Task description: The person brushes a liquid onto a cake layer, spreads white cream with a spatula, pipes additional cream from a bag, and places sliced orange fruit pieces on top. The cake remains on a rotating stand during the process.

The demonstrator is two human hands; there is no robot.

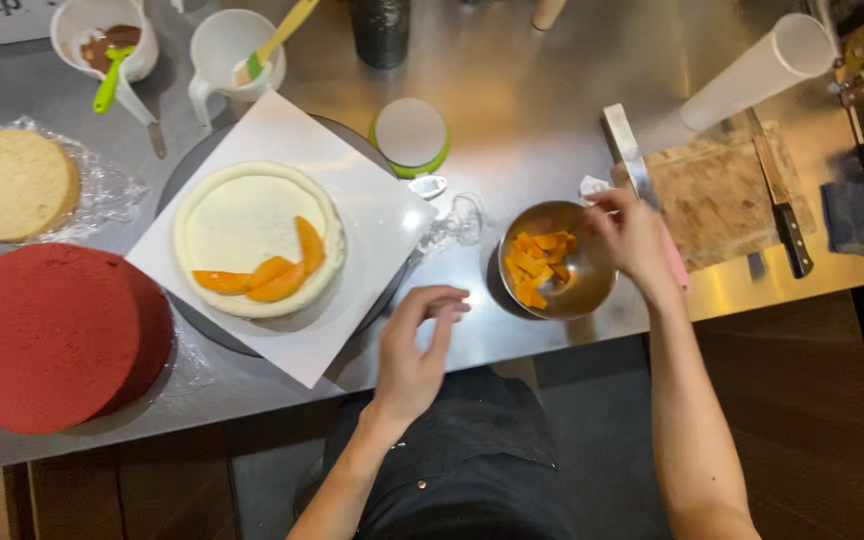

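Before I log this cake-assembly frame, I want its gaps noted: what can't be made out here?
All in the head view:
- Right hand: fingertips dip over the steel bowl rim, so whether they pinch an orange fruit slice is hidden.
- White tube: its far end is cut by the top edge.
- Dark cylinder: its top is cropped.
- White cup: its brown contents are too small to identify.
- Clear item beside the bowl: glare blurs its shape.
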